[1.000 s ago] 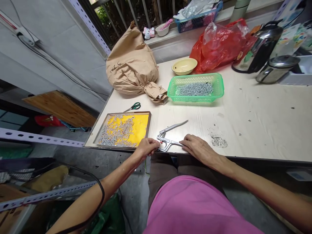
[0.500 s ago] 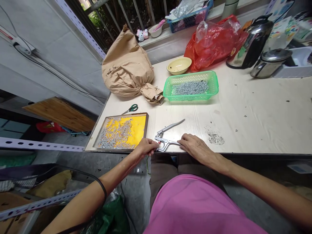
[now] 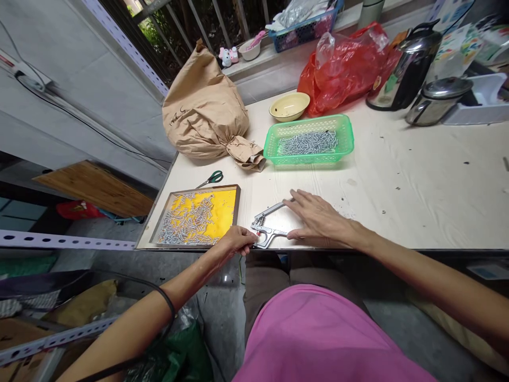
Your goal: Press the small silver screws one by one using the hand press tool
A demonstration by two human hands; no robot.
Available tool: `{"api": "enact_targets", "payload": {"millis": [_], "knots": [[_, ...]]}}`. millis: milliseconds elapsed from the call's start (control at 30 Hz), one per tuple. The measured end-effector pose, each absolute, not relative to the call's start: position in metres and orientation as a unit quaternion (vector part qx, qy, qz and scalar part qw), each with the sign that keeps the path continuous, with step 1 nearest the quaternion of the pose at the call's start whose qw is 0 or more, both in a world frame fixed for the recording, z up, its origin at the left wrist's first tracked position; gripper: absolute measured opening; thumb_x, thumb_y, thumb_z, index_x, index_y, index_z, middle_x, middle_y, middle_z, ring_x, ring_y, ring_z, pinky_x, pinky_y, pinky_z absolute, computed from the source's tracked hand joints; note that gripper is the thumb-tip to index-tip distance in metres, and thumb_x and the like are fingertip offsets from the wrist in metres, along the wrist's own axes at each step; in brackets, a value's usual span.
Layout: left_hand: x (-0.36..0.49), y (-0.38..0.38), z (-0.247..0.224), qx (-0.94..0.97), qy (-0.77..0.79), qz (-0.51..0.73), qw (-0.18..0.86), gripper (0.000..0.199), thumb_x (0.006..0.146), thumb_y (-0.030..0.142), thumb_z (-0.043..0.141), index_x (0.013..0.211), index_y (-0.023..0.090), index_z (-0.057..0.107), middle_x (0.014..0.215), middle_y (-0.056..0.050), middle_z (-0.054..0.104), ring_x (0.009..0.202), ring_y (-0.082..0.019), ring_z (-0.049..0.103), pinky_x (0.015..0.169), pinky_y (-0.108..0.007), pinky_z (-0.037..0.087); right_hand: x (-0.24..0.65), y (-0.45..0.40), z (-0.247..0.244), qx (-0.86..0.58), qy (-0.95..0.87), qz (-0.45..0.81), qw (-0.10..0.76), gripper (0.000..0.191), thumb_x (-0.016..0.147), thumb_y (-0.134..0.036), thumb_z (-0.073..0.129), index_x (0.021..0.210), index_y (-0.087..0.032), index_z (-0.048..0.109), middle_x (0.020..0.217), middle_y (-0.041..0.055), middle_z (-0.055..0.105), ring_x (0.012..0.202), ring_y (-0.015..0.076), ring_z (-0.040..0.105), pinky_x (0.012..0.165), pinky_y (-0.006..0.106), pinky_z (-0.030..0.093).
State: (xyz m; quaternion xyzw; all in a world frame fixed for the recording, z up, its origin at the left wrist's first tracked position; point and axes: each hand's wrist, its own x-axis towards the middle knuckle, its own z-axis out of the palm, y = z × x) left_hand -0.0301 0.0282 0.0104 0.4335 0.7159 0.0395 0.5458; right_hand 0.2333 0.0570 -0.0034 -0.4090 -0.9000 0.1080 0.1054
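Observation:
Metal hand pliers with a spring and a small red part at the jaws lie at the table's front edge, handles spread apart. My left hand is closed in a pinch at the jaw end; what its fingertips hold is too small to make out. Across the two handles reaches my right hand, its fingers at the upper handle's end and its thumb at the lower one. Left of the pliers, a shallow tray with a yellow bottom holds many small silvery metal pieces.
Behind the pliers stands a green plastic basket with more metal pieces. Green-handled scissors, a brown paper sack, a cream bowl, a red plastic bag and a kettle are farther back.
My right hand has moved up and spread from the lower handle's end to span both handles. My left hand stays pinched at the jaws.

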Motion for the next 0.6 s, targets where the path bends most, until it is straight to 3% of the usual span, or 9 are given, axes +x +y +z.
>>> {"api": "enact_targets", "payload": {"millis": [67,167,367,600], "knots": [[-0.030,0.028,0.010,0.430,0.718,0.043,0.545,0.026,0.068,0.035,0.068,0.059,0.015,0.054,0.038,0.006,0.048,0.034,-0.006,0.043,0.036,-0.016,0.029,0.229,0.069,-0.004,-0.398,-0.909,0.105,0.065,0.103,0.060,-0.072,0.067,0.139,-0.013,0.037,0.140,0.0246,0.037,0.129,0.0424,0.031,0.099,0.056,0.031],[-0.029,0.027,0.011,0.424,0.721,0.045,0.546,0.023,0.071,0.032,0.066,0.061,0.015,0.055,0.038,0.006,0.048,0.033,-0.006,0.042,0.036,-0.017,0.029,0.222,0.075,-0.003,-0.380,-0.917,0.119,0.022,0.108,0.056,-0.070,0.070,0.139,-0.011,0.036,0.135,0.0248,0.043,0.128,0.0424,0.033,0.100,0.060,0.027],[-0.028,0.027,0.013,0.427,0.717,0.047,0.549,0.026,0.069,0.032,0.069,0.059,0.015,0.053,0.039,0.006,0.048,0.033,-0.005,0.042,0.036,-0.016,0.030,0.218,0.071,0.005,-0.387,-0.913,0.131,0.014,0.093,0.063,-0.061,0.070,0.132,-0.006,0.042,0.119,0.0211,0.055,0.111,0.0354,0.048,0.098,0.053,0.030],[-0.027,0.025,0.014,0.434,0.731,0.024,0.526,0.027,0.075,0.037,0.063,0.062,0.016,0.052,0.042,0.006,0.048,0.035,-0.007,0.043,0.039,-0.018,0.033,0.212,0.055,0.011,-0.402,-0.908,0.115,0.034,0.061,0.075,-0.035,0.065,0.127,-0.010,0.046,0.105,0.0153,0.060,0.097,0.0292,0.050,0.087,0.040,0.036]]}}
